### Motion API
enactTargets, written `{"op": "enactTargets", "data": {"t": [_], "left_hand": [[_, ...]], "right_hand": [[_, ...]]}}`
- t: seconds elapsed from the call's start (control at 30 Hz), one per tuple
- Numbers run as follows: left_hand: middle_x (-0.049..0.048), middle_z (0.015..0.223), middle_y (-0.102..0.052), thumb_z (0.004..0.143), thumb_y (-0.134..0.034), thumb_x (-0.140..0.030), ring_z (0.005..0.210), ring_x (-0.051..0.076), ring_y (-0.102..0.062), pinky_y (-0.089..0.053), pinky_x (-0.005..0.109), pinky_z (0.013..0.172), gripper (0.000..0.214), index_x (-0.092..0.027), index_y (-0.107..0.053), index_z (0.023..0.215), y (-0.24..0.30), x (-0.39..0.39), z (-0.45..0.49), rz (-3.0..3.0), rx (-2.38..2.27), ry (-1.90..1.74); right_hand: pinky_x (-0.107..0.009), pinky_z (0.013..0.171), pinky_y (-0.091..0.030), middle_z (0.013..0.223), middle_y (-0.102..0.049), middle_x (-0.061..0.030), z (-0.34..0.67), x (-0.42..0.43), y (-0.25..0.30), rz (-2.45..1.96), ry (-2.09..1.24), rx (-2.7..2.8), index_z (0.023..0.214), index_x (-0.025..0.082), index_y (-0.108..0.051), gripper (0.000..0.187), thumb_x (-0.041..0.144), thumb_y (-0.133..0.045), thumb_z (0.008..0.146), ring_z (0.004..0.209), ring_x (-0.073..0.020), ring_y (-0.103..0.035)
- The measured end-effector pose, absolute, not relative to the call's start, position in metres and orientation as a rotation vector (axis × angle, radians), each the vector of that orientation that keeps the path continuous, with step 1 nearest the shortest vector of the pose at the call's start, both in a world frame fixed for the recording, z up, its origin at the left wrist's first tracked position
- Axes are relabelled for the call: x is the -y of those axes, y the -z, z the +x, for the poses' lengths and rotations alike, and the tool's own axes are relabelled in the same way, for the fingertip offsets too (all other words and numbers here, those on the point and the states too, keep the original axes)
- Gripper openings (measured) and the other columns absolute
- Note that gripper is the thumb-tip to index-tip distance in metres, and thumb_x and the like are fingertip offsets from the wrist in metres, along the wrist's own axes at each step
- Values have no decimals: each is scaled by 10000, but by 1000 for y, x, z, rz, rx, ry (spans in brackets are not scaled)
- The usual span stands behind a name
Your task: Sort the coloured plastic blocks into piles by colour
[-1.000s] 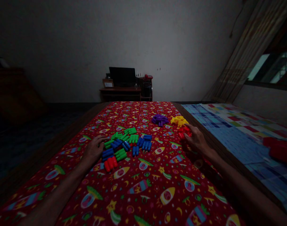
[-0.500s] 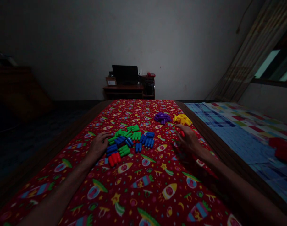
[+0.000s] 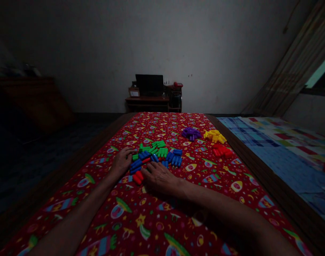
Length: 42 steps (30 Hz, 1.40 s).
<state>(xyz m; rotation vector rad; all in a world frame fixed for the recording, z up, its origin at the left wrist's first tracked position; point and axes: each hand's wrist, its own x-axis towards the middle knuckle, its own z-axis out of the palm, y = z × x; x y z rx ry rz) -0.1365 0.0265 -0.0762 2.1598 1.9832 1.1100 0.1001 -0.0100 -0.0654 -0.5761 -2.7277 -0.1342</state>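
Two bare hands, both resting on a red patterned cloth (image 3: 221,170) that has rockets and stars printed on it. Six heaps of toy plastic comb-shaped pieces lie on the cloth: one purple (image 3: 190,133), one yellow (image 3: 214,136), one red on the far right (image 3: 221,150), one green (image 3: 155,148), one blue (image 3: 162,159) and a small red one near the middle (image 3: 137,177). Green and blue touch and mix into one spread at the centre, so exact piece counts can't be told. Purple, yellow and far-right red sit close together, right of that spread.

Left hand (image 3: 121,163) lies palm down and loosely open at the left edge of the green and blue spread, fingers pointing far, holding nothing visible. Right hand (image 3: 159,179) is palm down with fingers spread, its arm reaching across from the right, fingertips just beside the near red heap and the blue pieces. It has hold of nothing visible.

Far beyond the cloth stands a desk (image 3: 146,100) with a dark monitor (image 3: 148,83). A checked bedspread (image 3: 269,153) lies to the right.
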Motion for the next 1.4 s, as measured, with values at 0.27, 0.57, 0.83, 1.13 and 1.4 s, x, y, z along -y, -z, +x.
{"op": "enactTargets", "data": {"t": [0.27, 0.57, 0.83, 1.13, 1.4], "left_hand": [[103, 1072, -669, 789, -372, -262, 1036, 248, -614, -500, 402, 934, 380, -167, -721, 905, 79, -30, -138, 2187, -1973, -1122], [105, 1063, -679, 792, -374, -293, 1035, 257, -618, -501, 402, 927, 375, -171, -716, 888, 78, -29, -139, 2176, -1990, -1114], [110, 1061, -683, 769, -365, -283, 1037, 269, -620, -502, 407, 924, 393, -166, -721, 886, 75, -29, -138, 2176, -1982, -1071], [118, 1085, -672, 794, -369, -303, 1052, 269, -612, -492, 407, 940, 399, -157, -718, 923, 78, -31, -141, 2198, -1991, -1047], [90, 1073, -683, 785, -384, -285, 1033, 239, -624, -499, 377, 932, 358, -191, -719, 866, 79, -31, -142, 2212, -1983, -1099]], "right_hand": [[-347, 904, -403, 1093, -547, -104, 109, 15, 55, -462, 55, 2701, 1106, 169, -506, 206, 281, -480, 935, 1056, -218, -455], [-310, 769, -440, 1028, -562, -86, 108, 7, 43, -471, 160, 2672, 1136, 191, -538, 276, 351, -541, 911, 929, -202, -501], [-385, 895, -446, 1134, -594, -159, 249, -45, 26, -1132, 343, 2439, 1218, 121, -550, 371, 227, -577, 863, 1032, -262, -539], [-462, 985, -391, 1259, -563, -182, 360, -35, 72, -1401, 628, 2394, 1233, 140, -569, 354, 226, -427, 920, 1185, -300, -487], [-348, 860, -438, 1085, -656, -139, 264, -51, 45, -1083, 324, 2485, 1043, 165, -658, 239, 240, -472, 915, 970, -222, -584]]}}
